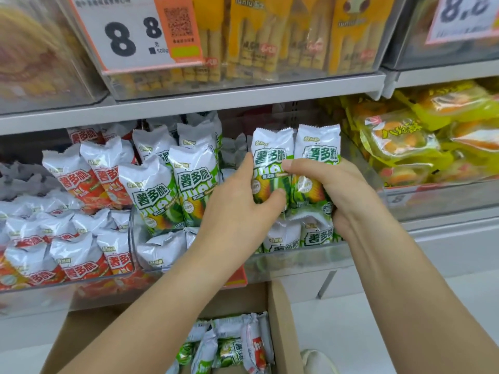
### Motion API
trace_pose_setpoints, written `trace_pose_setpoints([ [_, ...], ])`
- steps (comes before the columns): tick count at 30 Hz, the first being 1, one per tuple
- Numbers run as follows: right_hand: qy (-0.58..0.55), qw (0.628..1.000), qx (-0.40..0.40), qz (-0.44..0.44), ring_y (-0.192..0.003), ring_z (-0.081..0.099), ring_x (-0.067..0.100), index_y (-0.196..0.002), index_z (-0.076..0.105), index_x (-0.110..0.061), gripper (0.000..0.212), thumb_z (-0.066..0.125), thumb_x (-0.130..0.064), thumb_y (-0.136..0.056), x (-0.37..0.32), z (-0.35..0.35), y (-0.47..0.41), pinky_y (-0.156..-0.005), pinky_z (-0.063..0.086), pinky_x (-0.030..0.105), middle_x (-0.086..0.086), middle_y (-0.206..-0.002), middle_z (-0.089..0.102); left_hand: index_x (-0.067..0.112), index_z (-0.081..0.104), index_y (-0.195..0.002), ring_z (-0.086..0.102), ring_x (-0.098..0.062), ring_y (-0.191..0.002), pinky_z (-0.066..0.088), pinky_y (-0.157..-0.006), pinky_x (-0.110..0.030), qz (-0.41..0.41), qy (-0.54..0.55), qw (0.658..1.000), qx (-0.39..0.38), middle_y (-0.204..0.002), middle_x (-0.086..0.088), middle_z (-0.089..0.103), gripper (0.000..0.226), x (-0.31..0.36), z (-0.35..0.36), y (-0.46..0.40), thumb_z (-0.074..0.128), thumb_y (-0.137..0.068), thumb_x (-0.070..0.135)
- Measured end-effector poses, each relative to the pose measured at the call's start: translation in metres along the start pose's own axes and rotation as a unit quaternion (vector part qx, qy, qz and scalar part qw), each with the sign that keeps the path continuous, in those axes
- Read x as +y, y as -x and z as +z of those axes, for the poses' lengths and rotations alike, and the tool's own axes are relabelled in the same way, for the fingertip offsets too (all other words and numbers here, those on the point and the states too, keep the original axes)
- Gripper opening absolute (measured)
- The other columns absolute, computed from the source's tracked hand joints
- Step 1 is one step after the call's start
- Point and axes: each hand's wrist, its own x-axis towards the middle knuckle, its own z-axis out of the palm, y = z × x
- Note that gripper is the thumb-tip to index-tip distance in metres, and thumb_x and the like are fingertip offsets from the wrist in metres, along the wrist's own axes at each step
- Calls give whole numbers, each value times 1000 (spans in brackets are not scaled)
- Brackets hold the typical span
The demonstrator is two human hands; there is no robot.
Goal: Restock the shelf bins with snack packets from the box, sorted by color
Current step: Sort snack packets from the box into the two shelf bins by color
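Head view | our left hand (pixel 240 203) and right hand (pixel 332 193) each grip an upright green snack packet (pixel 271 155), side by side over the clear green-packet bin (pixel 297 261) | red-packet bin (pixel 67 286) left | cardboard box (pixel 283 327) below

The cardboard box (pixel 280 327) runs off the bottom edge, its packets half hidden by a forearm. Upper-shelf price tags (pixel 135 33) are cropped and blurred (small print unreadable). The left bin's (pixel 67 286) far side is cut off.
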Motion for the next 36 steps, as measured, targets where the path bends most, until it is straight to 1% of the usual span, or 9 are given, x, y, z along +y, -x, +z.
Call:
trace_pose_setpoints([
  [4,14,999,36,7,-88,71,19,-95,72,-15,31,84,-21,-67,7,10,-11,-81,57,39,1,-92,75,23,8,-154,33,-6,-131,26,-93,-13,14,-84,996,40,-149,7,31,74,-6,2,-3,51,-96,40],
  [7,4,998,52,25,-95,70,26,-110,67,-14,53,86,-33,-64,10,14,-14,-89,55,47,5,-101,73,19,24,-150,40,-19,-129,35,-99,-29,35,-187,982,8,-145,0,39,59,-4,3,-6,48,-97,32],
  [13,-30,997,67,23,-64,63,17,-84,60,-21,9,64,-29,-84,-21,4,-17,-65,54,29,-4,-61,63,20,54,-131,41,-13,-122,24,-96,-13,107,-152,971,150,-131,5,54,41,-26,-44,26,48,-92,32],
  [18,-42,996,63,54,-54,56,15,-80,55,-18,14,56,-32,-84,-27,24,-56,-54,45,24,-2,-62,56,7,32,-144,30,-26,-135,23,-114,-36,15,-132,953,271,-145,-13,37,58,-86,-64,33,42,-94,37],
  [21,-64,989,122,56,-77,72,21,-118,57,-12,73,80,-43,-56,-7,34,-91,-65,59,36,7,-103,69,14,11,-153,11,-6,-144,11,-114,-14,-35,-59,965,251,-160,-4,13,74,-91,-53,29,34,-92,51],
  [23,-59,986,144,54,-80,70,23,-117,55,-13,96,81,-51,-33,7,35,-116,-58,58,35,6,-108,66,19,10,-153,19,-14,-145,26,-115,-37,-53,-51,972,224,-159,-2,18,78,-99,-44,30,31,-90,59],
  [25,-41,987,146,47,-80,64,23,-113,52,-16,93,80,-55,-34,6,44,-127,-55,54,29,7,-104,60,17,17,-151,29,-23,-141,34,-109,-47,-65,-76,971,216,-155,-6,29,79,-103,-40,32,28,-88,64],
  [29,9,989,147,12,-109,59,27,-132,44,-8,80,81,-40,-69,6,56,-150,-95,51,45,13,-123,57,13,31,-144,46,-30,-125,46,-91,-49,-65,-103,966,229,-139,-9,47,76,-107,-38,31,28,-88,65],
  [36,94,988,55,-106,-112,60,28,-100,57,-13,31,78,-11,-78,8,73,-158,-97,49,45,11,-113,63,18,31,-146,46,-28,-128,45,-94,-53,-48,-73,965,246,-142,-5,48,75,-111,-37,30,32,-87,65],
])
